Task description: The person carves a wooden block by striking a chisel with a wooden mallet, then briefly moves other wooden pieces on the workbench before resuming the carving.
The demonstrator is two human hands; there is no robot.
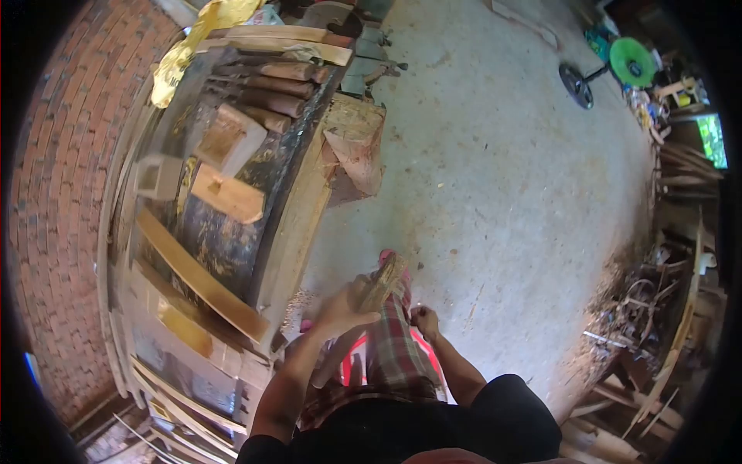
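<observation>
The left hand grips a wood piece, held over the lap beside the workbench. The right hand is closed, fingers pinched; any item in it is too small to tell. Concrete floor lies beyond.

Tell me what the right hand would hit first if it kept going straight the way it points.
The right hand points up and left toward the rough brown block of wood gripped in the left hand. That block looks like the first thing in its line, though depth is hard to judge here.
</observation>
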